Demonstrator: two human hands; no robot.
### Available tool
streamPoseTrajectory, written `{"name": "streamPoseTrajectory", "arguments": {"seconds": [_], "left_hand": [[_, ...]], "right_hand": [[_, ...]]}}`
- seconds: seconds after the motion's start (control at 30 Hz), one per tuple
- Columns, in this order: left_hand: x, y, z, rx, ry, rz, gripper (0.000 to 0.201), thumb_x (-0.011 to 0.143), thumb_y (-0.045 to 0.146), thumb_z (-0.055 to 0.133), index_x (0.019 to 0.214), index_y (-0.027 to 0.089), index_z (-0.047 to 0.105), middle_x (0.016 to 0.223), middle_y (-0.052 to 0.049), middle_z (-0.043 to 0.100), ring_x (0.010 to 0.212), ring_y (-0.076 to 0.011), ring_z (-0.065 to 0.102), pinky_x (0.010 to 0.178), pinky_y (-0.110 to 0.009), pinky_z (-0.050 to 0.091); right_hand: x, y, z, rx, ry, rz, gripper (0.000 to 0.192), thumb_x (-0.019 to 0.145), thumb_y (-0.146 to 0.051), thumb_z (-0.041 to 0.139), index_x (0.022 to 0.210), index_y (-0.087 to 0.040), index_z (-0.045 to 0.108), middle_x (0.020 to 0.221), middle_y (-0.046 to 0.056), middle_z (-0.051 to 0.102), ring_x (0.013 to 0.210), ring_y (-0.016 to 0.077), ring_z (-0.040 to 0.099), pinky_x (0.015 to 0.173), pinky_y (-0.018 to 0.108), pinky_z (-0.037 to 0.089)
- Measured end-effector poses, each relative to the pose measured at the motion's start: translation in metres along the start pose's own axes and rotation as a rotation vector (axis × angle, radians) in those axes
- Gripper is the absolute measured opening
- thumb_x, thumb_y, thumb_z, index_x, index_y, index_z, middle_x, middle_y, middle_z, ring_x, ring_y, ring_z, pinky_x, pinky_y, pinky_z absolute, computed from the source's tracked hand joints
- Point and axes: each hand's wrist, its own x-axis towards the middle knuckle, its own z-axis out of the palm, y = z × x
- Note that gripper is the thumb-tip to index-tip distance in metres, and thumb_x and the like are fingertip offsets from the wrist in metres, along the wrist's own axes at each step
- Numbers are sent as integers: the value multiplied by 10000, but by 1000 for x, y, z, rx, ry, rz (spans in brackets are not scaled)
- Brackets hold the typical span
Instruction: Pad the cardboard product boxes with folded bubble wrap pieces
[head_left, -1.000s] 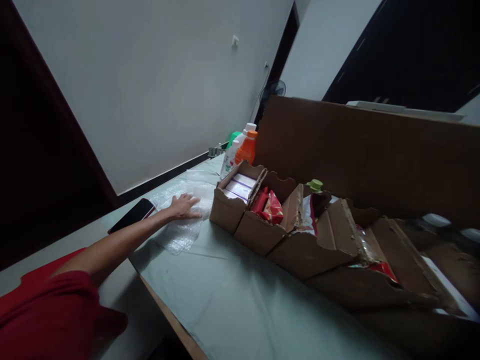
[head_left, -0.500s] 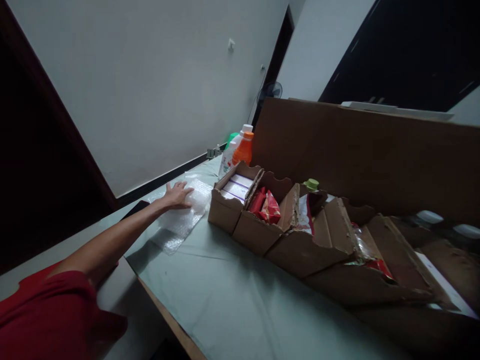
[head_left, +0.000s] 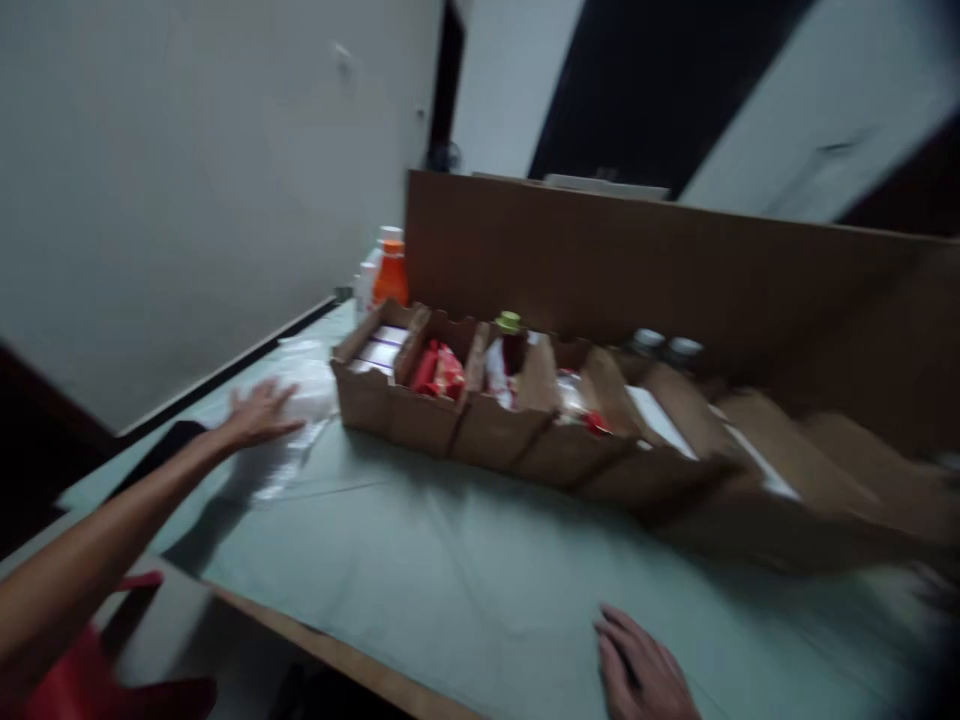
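While your left hand stretches out toward ten o'clock, its fingers lie spread and flat on the bubble wrap, gripping nothing. That sheet rests on the table, just beside the divided cardboard box at its three o'clock. Your right hand lies open, palm down on the table at five o'clock, empty.

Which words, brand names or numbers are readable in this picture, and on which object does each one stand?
None can be read; the picture is motion-blurred.
White bottle label: too blurred.
Red packets in the cardboard tray: print too blurred.
White boxes in the tray: no legible text.
Bubble wrap under the left hand: no text visible.
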Motion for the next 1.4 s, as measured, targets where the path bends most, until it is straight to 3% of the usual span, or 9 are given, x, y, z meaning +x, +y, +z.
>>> {"name": "streamPoseTrajectory", "arguments": {"seconds": [0.1,0.17,0.3,0.53,0.73,0.9,1.1,1.27,1.4], "left_hand": [[-10,-3,1,-5,136,5,790,931,636,385,1399,5,466,1527,-270,392,1406,-528,335,1021,-815,237],[-19,6,10,-15,398,68,775,891,707,357,1293,84,581,1455,-245,488,1326,-506,460,1017,-755,355],[-68,83,41,-263,630,381,447,884,566,484,1146,235,631,1288,-123,619,1119,-403,619,906,-645,524],[-126,294,81,-532,334,782,281,867,304,561,1119,234,664,1252,-134,649,1189,-338,599,933,-532,542],[-131,384,82,-531,71,901,363,821,268,601,1170,193,670,1341,-169,609,1292,-367,527,1033,-563,478],[-134,418,100,-546,54,848,320,820,213,568,1112,176,695,1288,-165,644,1241,-364,558,1024,-579,485],[-140,421,112,-603,109,813,290,855,227,565,1112,187,694,1311,-160,642,1248,-366,558,1040,-594,471],[-136,418,118,-653,108,811,285,843,222,580,1102,206,697,1309,-146,650,1262,-362,557,1024,-569,492],[-135,419,119,-699,98,801,259,836,212,577,1058,213,709,1300,-136,659,1250,-367,564,1016,-592,488]], "right_hand": [[3,-21,-12,46,21,54,246,945,-270,483,897,-208,716,999,94,768,895,259,711,815,443,551],[5,-30,-14,19,21,109,233,937,-216,474,895,-216,703,1024,79,764,921,237,705,825,413,551],[4,-39,-17,18,36,158,214,926,-182,486,891,-230,691,1047,58,759,937,207,703,820,363,563],[32,23,-89,-10,129,133,212,935,-223,484,918,-227,696,1089,80,751,1017,218,693,904,381,542],[73,102,-126,-67,82,194,215,889,-217,522,1001,-215,706,1110,98,739,1014,263,677,884,422,513],[104,118,-79,-44,-69,190,264,837,-183,596,1079,-207,699,1003,76,755,899,231,692,802,336,512],[122,118,-51,-42,-97,198,278,876,-187,564,1127,-191,682,1020,91,744,926,234,681,827,338,487],[121,124,-107,-84,-12,174,236,936,-222,510,1085,-199,692,1112,86,728,1034,233,651,889,361,453],[143,159,-164,-424,164,145,393,900,-237,555,1277,-147,618,1330,153,624,1235,323,521,970,461,366]]}}
